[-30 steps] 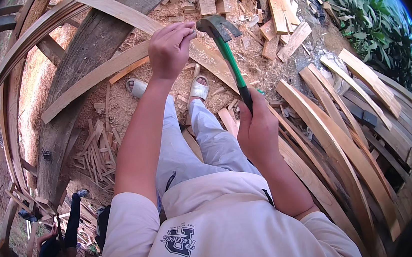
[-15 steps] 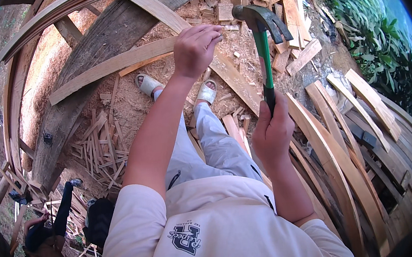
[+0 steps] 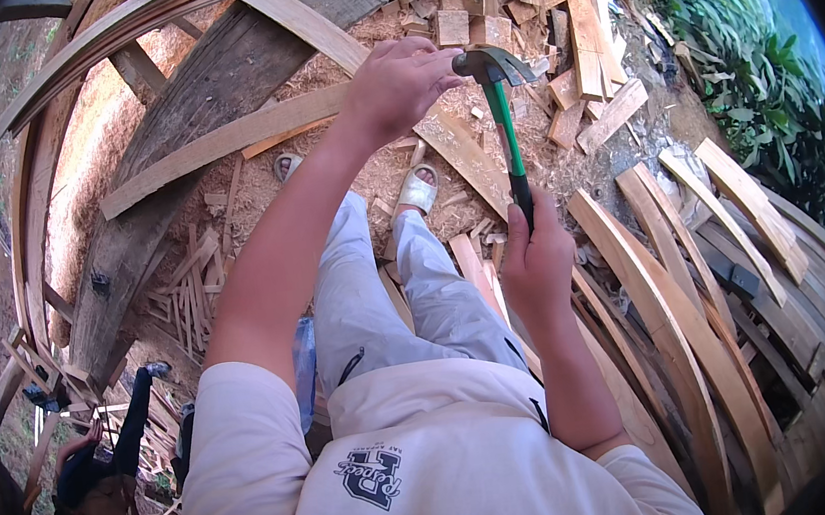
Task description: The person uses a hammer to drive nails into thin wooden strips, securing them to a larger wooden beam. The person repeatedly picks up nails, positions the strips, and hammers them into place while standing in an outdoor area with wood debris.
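Right hand [image 3: 538, 256]: fingers closed round one green-and-black claw hammer [image 3: 507, 132]. Left hand [image 3: 397, 90]: fingertips bunched by hammer's head; cannot tell whether pinching anything. Two whitish open-toed sandals [image 3: 416, 193].

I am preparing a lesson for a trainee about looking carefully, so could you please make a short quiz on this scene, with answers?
1. Which part of the claw hammer does the right hand grip?
A) the metal claw
B) the green middle
C) the black lower end

2. True or false: the left hand is raised close to the hammer's head.

3. Complete: the broad-leaved plants grow at the picture's upper ____ side.

Key: 1. C; 2. True; 3. right.
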### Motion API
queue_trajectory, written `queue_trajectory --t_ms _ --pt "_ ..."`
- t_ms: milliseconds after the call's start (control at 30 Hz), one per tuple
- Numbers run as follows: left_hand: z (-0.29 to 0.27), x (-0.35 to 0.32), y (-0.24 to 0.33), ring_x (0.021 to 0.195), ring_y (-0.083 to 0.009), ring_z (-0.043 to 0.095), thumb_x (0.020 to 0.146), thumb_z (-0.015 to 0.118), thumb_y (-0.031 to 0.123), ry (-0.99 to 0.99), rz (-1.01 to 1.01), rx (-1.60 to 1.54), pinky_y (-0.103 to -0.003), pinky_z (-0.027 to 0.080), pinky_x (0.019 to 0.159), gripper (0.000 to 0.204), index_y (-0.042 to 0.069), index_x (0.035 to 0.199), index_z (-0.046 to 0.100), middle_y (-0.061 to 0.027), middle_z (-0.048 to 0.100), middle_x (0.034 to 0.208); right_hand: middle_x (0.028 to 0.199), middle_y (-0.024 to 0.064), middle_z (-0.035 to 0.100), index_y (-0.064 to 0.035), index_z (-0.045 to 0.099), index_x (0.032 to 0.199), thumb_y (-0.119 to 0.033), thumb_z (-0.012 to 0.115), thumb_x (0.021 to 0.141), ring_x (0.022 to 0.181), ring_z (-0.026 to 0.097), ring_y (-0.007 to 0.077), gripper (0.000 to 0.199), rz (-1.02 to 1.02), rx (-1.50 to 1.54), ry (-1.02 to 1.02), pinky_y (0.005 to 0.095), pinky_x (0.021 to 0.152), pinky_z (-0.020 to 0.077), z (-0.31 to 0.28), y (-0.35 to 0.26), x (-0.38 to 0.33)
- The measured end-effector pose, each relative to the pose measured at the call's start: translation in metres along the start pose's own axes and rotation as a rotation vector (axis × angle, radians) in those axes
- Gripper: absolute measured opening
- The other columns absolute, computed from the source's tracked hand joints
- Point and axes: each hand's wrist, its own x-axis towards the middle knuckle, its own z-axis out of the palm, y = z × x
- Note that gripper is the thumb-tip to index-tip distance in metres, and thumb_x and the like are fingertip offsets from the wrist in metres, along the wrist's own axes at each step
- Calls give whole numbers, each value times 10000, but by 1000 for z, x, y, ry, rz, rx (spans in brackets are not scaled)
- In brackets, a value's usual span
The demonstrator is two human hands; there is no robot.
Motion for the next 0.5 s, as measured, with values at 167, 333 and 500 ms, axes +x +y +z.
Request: queue_trajectory --t_ms 167,333,500 --pt "6 1 -8 1151 -259 669 935 711 217 38 -17 -26 -418 523 987 411 134 1336 675 -59 727 1222 861 232 685 9 592 1216 -114 559 1044 745 691 418 214 28 -19 -41 476 642 511 0 -7 2" --pt "7 3 -12 1027 -315 703 942 691 192 -43 -77 -43 -435 572 880 383 129 1319 678 -85 742 1143 865 235 681 7 592 1200 -114 552 1048 774 693 417 198 -43 -59 -12 478 658 511 6 -3 4" --pt "0 5 -7 864 -337 719 944 694 203 -59 -80 -64 -466 576 734 235 118 1163 710 -114 742 987 863 244 664 9 589 1196 -109 558 1044 798 673 434 195 4 -28 12 488 677 499 5 -6 3"
